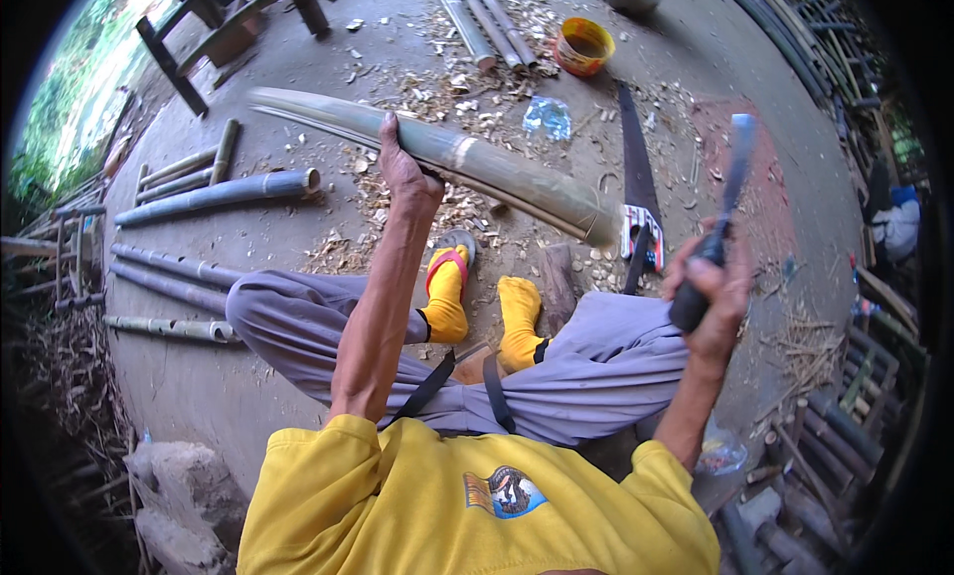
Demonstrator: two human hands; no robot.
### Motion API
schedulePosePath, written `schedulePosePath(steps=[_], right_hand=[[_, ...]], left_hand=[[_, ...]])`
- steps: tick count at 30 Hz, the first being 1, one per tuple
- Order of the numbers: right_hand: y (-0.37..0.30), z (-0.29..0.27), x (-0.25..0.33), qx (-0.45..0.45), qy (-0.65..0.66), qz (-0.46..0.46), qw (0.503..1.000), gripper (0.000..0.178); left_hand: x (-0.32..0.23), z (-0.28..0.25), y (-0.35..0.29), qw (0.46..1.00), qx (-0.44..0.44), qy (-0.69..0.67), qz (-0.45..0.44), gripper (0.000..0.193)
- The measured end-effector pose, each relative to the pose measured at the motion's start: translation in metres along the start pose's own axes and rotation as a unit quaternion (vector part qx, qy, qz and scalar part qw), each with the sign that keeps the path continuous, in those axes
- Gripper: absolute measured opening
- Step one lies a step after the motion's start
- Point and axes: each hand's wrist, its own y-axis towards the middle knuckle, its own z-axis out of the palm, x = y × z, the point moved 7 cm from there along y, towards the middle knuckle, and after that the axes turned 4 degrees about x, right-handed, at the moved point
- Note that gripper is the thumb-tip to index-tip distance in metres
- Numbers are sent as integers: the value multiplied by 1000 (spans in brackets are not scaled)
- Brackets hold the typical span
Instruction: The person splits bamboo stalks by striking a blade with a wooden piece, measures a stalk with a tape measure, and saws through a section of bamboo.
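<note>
My left hand [407, 167] is closed around a long split bamboo piece [462, 156], its thumb over the top edge. The bamboo slants across in front of my knees, its far-left end the higher in view, with thin split strips along its lower side. On the right, my right hand [714, 287] grips a black-handled knife [733, 172] with its narrow blade pointing up and away, apart from the bamboo. The blade is slightly blurred. Below the bamboo's right end lies a handsaw [639, 172] with a dark blade and a red-and-white handle.
Shavings [437, 93] litter the floor. Bamboo poles [214, 199] lie at left, more poles [477, 23] at the far side. A yellow-and-red tub [584, 46], crumpled clear plastic [547, 118], a wooden frame [229, 28], rocks [189, 491] and stacked bamboo [830, 441] stand around.
</note>
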Motion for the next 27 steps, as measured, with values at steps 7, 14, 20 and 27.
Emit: schedulePosePath(steps=[7, 14, 20, 27], right_hand=[[21, -70, 41, -6, -287, 77, 955, 51], [34, -68, -41, 60, -220, 51, 972, 33], [11, -60, -194, 181, -333, 34, 925, 48], [13, -20, -240, 165, -231, 183, 941, 46]], left_hand=[[-3, 37, -23, 987, 68, 109, 93, 41], [-7, 35, -31, 922, 117, 281, 241, 85], [-40, 115, -56, 887, 234, 257, 306, 54], [-15, 143, -64, 860, 300, 325, 254, 29]])
